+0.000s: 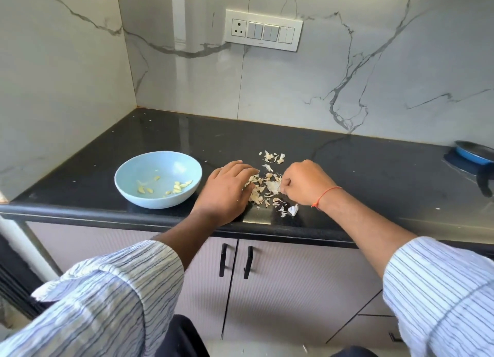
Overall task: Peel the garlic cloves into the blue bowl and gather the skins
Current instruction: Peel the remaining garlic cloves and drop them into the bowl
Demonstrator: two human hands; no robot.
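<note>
A light blue bowl [158, 178] sits on the black counter [347, 169], with several peeled garlic cloves [178, 187] inside. To its right lies a pile of papery garlic skins [266, 187]. My left hand [227, 189] lies flat on the pile's left edge, its straight fingers touching the skins. My right hand [304, 182] sits on the pile's right side with fingers curled, its fingertips down among the skins. More skins [272, 157] lie scattered behind the pile, and a few pale pieces [292, 209] lie near the counter's front edge.
A blue pan [474, 153] sits at the far right of the counter. Marble walls close in the back and left; a switch panel [263, 30] is on the back wall. Cabinet doors with black handles [235, 260] are below the counter edge.
</note>
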